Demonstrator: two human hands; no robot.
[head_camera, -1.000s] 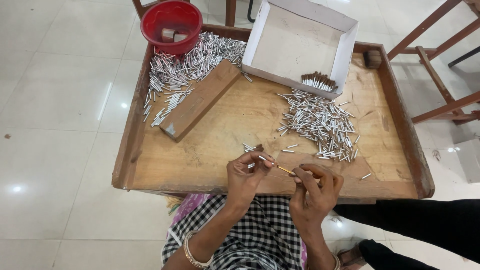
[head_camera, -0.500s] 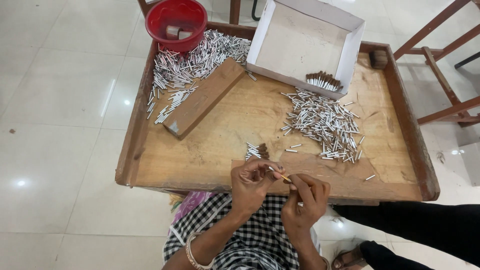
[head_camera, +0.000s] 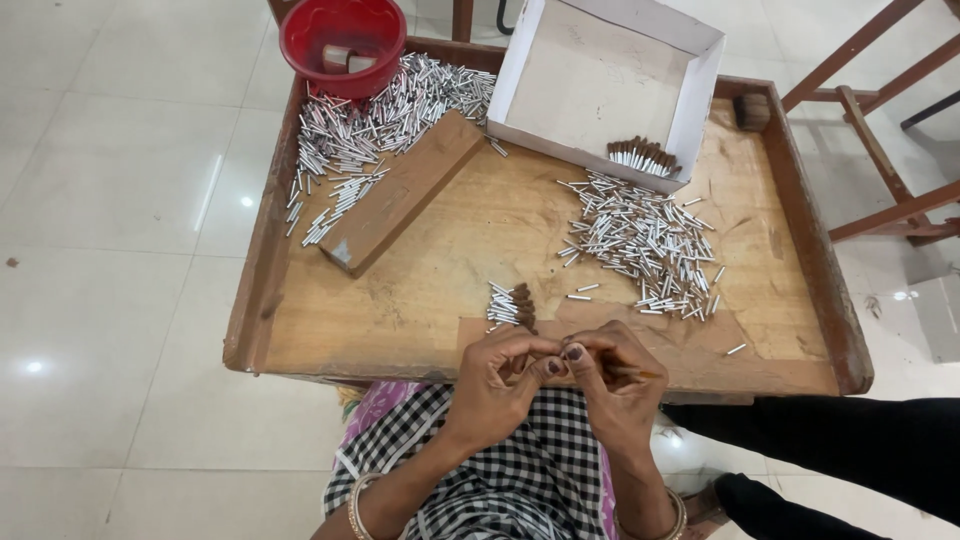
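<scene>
My left hand (head_camera: 500, 375) and my right hand (head_camera: 615, 380) meet at the near edge of a wooden tray table (head_camera: 300, 330), fingertips pressed together around a small thin piece that is mostly hidden. A thin stick (head_camera: 640, 374) pokes out from my right hand's fingers. Just beyond my hands lies a small bundle of short silver tubes with brown tips (head_camera: 512, 305). A loose heap of silver tubes (head_camera: 645, 240) lies to the right of the table's middle.
A big heap of silver tubes (head_camera: 380, 125) lies at the far left beside a wooden block (head_camera: 400, 190). A red bowl (head_camera: 340, 35) stands at the far corner. A white cardboard box (head_camera: 600, 70) has brown-tipped tubes (head_camera: 640, 155) leaning on it. A dark-sleeved limb (head_camera: 850, 450) lies at right.
My hands have drawn together and nearer to me at the table's front edge. The stick that showed between them is now mostly covered by my fingers.
</scene>
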